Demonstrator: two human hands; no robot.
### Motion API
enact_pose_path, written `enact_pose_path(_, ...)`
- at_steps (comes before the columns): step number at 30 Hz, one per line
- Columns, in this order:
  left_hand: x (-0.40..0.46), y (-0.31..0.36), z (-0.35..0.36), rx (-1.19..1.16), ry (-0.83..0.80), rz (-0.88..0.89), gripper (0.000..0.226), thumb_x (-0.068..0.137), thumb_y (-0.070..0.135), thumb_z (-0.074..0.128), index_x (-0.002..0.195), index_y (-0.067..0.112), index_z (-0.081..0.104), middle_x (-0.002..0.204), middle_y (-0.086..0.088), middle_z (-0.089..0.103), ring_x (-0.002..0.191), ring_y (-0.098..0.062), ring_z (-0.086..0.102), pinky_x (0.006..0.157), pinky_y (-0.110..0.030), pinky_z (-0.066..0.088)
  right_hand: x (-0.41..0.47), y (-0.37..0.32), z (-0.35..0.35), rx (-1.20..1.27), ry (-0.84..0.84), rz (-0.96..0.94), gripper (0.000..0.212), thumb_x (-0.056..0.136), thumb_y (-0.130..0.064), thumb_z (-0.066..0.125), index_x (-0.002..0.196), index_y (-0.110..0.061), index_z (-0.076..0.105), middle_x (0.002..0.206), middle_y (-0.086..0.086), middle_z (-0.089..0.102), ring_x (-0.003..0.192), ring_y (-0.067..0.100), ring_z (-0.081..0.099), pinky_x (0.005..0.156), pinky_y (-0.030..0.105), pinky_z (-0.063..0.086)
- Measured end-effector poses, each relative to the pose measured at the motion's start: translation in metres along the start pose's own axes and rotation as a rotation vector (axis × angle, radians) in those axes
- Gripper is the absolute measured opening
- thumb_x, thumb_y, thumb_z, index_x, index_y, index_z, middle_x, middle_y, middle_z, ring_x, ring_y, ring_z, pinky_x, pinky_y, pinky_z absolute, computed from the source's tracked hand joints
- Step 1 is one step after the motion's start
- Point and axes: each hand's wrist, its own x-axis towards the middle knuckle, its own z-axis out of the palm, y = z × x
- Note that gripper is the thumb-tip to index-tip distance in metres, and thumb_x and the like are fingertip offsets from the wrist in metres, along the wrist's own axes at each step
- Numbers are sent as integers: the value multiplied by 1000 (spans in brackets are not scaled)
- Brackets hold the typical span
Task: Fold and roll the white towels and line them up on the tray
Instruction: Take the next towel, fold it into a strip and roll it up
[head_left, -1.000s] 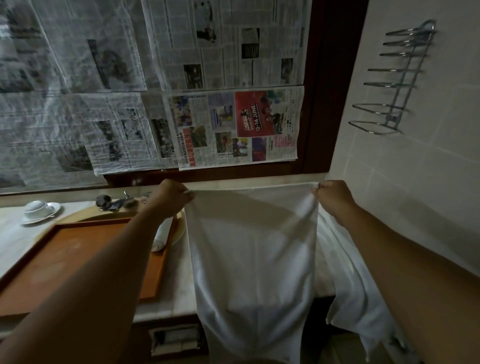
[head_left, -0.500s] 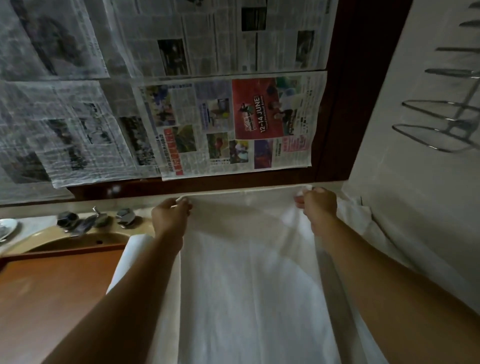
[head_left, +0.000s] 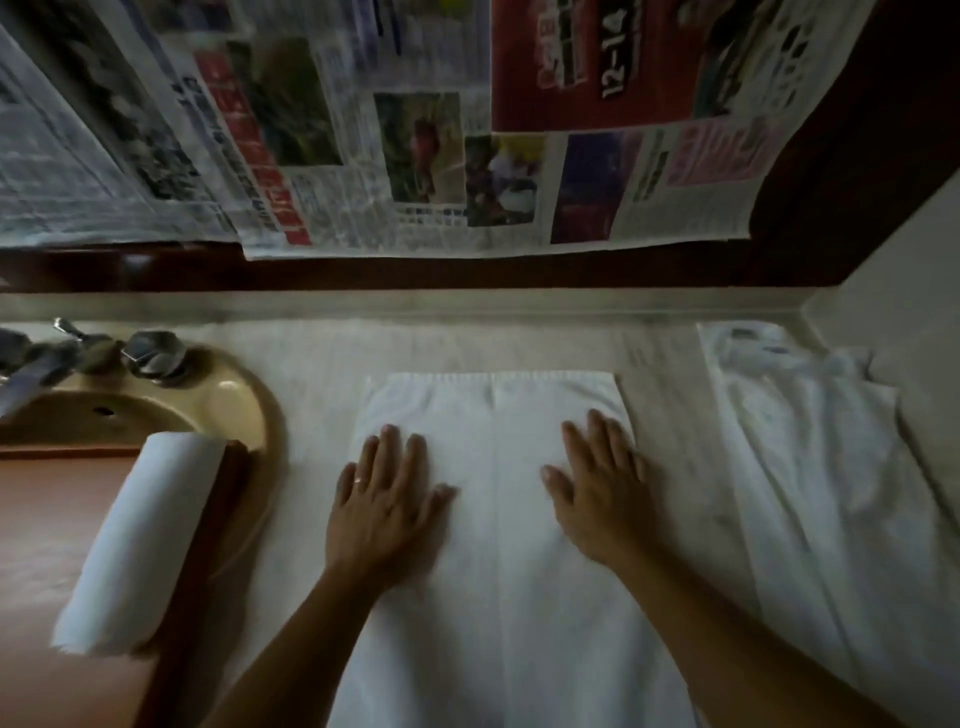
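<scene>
Long white towel (head_left: 498, 519) lies flat on the pale marble counter (head_left: 322, 374), folded lengthwise, a centre crease running away from the viewer; far edge straight, near end runs out of view at the bottom.

Left hand (head_left: 382, 499): palm down on the towel's left half, fingers straight and slightly spread, gripping nothing. A ring shows on one finger. Right hand (head_left: 597, 493): palm down on the towel's right half, fingers straight and spread, gripping nothing. Both hands blurred a little.

Left of the towel: a rolled white towel (head_left: 140, 545) lies against the right rim of the orange-brown wooden tray (head_left: 31, 519), one end near the beige oval sink basin (head_left: 228, 400). The tray sits over the basin. Metal tap fittings (head_left: 150, 353) stand at the basin's far rim.

Right of the towel: a heap of loose white cloth (head_left: 810, 467), crumpled, lying apart from it, reaching into the counter's corner by the pale wall.

Beyond the towel: sheets of newspaper (head_left: 363, 130) cover the surface above a dark wooden ledge (head_left: 467, 273). A red advert (head_left: 592, 62) shows "12-14" in white; other print is too blurred to read.
</scene>
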Motion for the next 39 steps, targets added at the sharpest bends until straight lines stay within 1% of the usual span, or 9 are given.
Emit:
enact_pose_path(4,39,-6,-9,5,13,13,79,93,76,9,158,34,-7,165,1,-17,152,-18,-15,124,-41,0,37,-2,-6,-19,-7,-6,76,89,-66,7,157,-31,14,166,2,2,152,23,0,118,45,14)
enact_pose_path(8,70,-9,-13,14,0,9,82,92,77,9,159,32,-6,166,-1,-17,152,-18,-15,124,-40,-2,72,-5,-8,-38,-17,-16,72,93,-65,13,157,-32,12,166,2,0,152,23,-1,118,45,12)
enact_pose_path(11,94,-7,-26,30,44,2,86,90,79,10,159,28,11,168,-4,5,154,-22,4,123,-42,11,95,-9,-15,-35,-68,-7,69,97,-64,21,157,-32,11,166,1,-3,152,24,-3,118,49,10)
enact_pose_path(13,111,-1,-34,53,76,15,86,89,78,9,158,26,14,167,-4,12,153,-23,10,122,-43,15,107,-13,-19,-51,-80,11,70,96,-65,23,157,-31,12,166,2,-2,152,25,-1,117,52,12)
enact_pose_path(18,153,14,-36,65,32,85,80,93,75,15,158,28,12,168,-4,4,154,-24,5,123,-48,12,138,-29,-24,-77,-18,-82,68,96,-64,24,154,-30,20,166,4,3,152,25,4,117,52,13)
enact_pose_path(22,174,7,-24,77,-3,132,79,92,77,9,159,35,-2,167,1,-13,154,-19,-9,124,-46,-2,164,-20,-13,-68,-44,-98,73,92,-73,14,156,-38,6,166,-3,-7,152,20,-6,119,51,6)
enact_pose_path(30,171,3,-24,1,24,133,85,90,80,7,159,32,0,167,0,-12,153,-19,-11,124,-45,-4,165,-17,-17,-59,-65,-67,75,94,-72,15,157,-34,1,165,2,-13,151,21,-12,120,49,3)
enact_pose_path(35,136,-21,-17,49,-14,159,78,93,77,4,158,35,-8,165,3,-18,153,-16,-13,124,-42,-4,137,13,-9,-118,-64,-86,82,89,-76,2,157,-30,-5,165,1,-14,152,18,-11,121,47,6)
enact_pose_path(39,126,1,-21,63,14,105,81,93,74,1,159,29,-4,167,-4,-11,153,-20,-9,124,-43,-6,127,0,-17,-101,-42,-25,76,95,-68,9,158,-26,-1,165,5,-13,152,22,-12,121,50,4)
